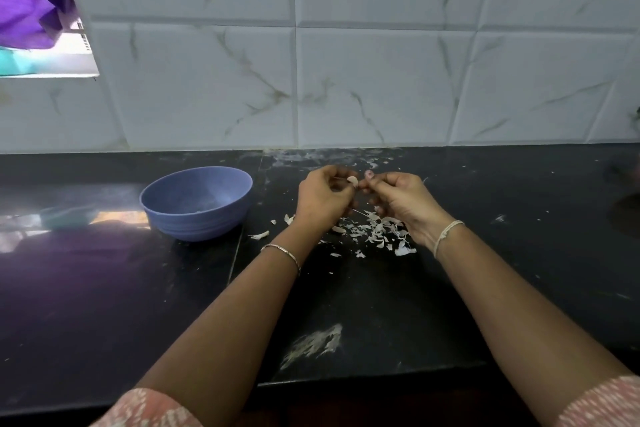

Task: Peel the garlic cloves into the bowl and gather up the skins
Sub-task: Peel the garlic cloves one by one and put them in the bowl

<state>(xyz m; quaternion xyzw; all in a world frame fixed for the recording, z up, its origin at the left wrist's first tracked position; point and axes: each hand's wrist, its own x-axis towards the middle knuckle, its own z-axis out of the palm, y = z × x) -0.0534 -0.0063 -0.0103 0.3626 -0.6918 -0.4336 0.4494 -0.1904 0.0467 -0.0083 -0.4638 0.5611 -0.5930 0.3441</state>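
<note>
We see the fingers (341, 173) of the left hand (323, 199) curled round a small pale garlic clove (352, 180), pinching it at their tips. The fingers (371, 175) of the right hand (398, 199) are bent in against the clove's right side, and we judge they are picking at its skin, though whether a strip is actually caught between them we cannot tell. The clove sits between the two sets of fingertips, lifted clear above the glossy black stone surface (519, 253).

Directly beneath and just nearer than the hands lies a loose scatter of papery white skins (375, 234), with one stray piece (259, 236) off to the left. The round lilac-blue plastic bowl (194, 224) stands to the left of the hands, apart from them. Its inside shows only a faint pale speck, so we cannot tell how many peeled cloves it holds.

In our judgement the peeling is well under way, given that heap of skins. This clove is not yet in the bowl, and none of the skins have been gathered. We see no unpeeled cloves waiting on the surface.
</note>
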